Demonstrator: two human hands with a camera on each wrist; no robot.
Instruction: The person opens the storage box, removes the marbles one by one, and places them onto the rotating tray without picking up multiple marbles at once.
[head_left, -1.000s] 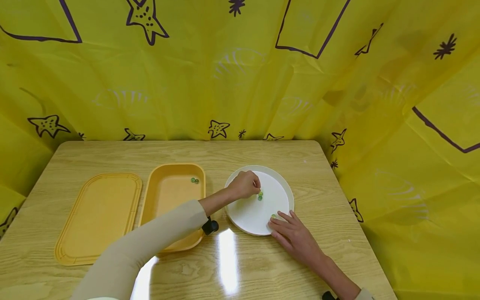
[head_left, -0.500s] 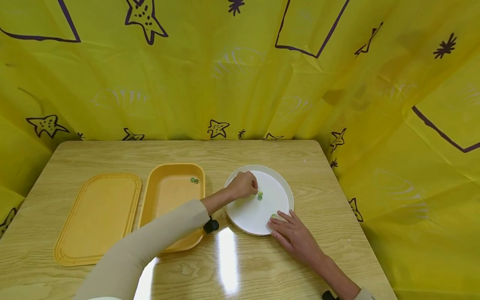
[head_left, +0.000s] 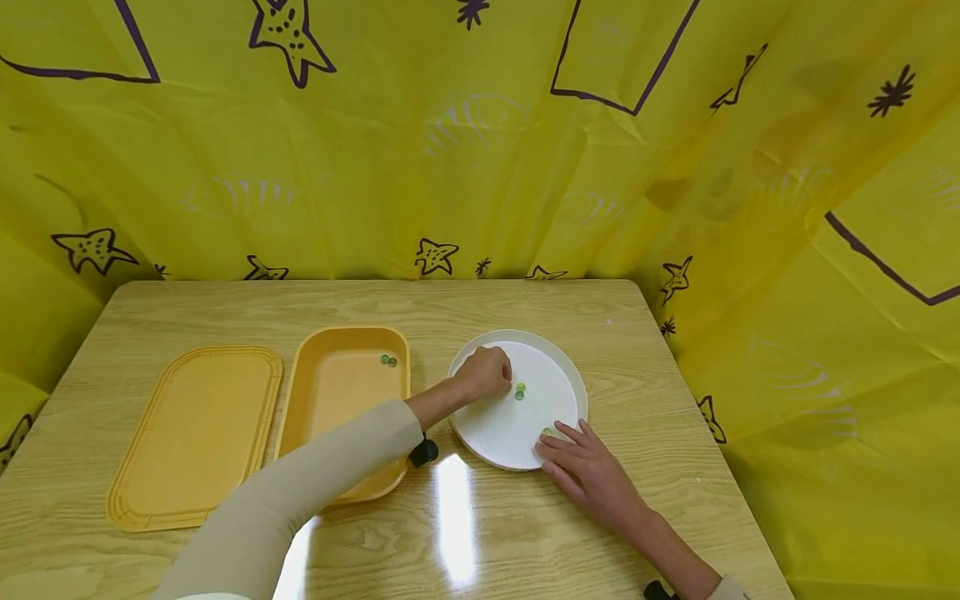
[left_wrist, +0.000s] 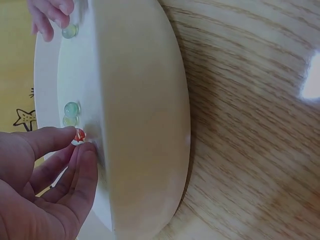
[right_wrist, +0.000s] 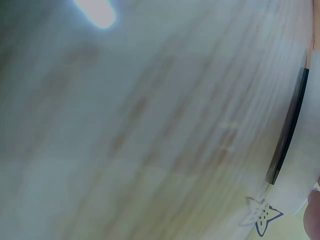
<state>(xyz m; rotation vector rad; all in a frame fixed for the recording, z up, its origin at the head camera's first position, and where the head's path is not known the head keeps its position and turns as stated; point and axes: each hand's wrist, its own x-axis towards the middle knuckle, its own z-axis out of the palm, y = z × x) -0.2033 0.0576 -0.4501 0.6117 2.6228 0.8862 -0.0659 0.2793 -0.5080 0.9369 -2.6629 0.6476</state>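
My left hand (head_left: 486, 372) is over the round white tray (head_left: 579, 392). Its thumb and fingertips pinch a clear marble with a red core (left_wrist: 80, 134), seen in the left wrist view; the head view hides it behind the hand. Just beyond those fingertips, a green marble (left_wrist: 72, 109) and a yellow-green marble (left_wrist: 70, 120) lie close together on the tray floor. My right hand (head_left: 588, 475) rests at the tray's near right rim, fingers extended. Another yellow-green marble (head_left: 547, 432) lies by its fingertips. The right wrist view catches only a sliver of that hand.
Left of the tray stands a deep orange-yellow bin (head_left: 330, 392) with two greenish marbles (head_left: 388, 361) at its far right corner. My left forearm crosses over it. A matching flat lid (head_left: 197, 433) lies further left. Patterned yellow cloth (head_left: 480, 167) hangs behind the table.
My left hand has drawn slightly left and toward me, away from the two neighbouring marbles on the tray. The right hand stays where it was.
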